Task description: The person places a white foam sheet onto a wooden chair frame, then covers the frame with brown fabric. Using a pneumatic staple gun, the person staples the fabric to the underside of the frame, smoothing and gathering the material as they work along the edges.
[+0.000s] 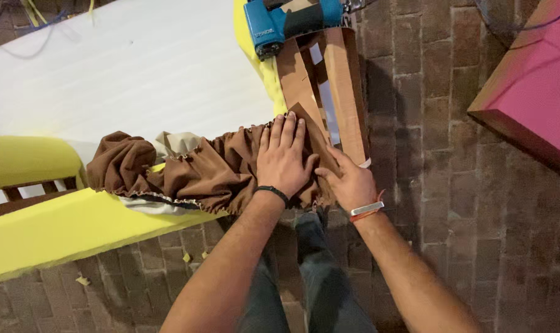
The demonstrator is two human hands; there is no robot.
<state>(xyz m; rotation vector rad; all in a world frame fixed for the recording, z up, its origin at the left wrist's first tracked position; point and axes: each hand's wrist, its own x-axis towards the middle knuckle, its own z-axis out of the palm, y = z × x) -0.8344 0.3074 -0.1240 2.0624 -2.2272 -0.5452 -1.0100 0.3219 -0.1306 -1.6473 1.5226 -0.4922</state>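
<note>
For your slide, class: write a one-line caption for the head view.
Left hand flat and right hand beside it press gathered brown fabric over yellow foam; blue tool above.

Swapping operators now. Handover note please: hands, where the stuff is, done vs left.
Left hand: flat, fingers spread, pressing the brown cover down.
Right hand: on the cover's right end by the wooden frame, thumb on the cloth; grip hard to tell.
Cover: gathered along the yellow foam, bunched at its left end.
Blue stapler: lies untouched above the frame.
Done: cover drawn over the corner.
Left: smoothing the bunches; no fastening visible.
</note>
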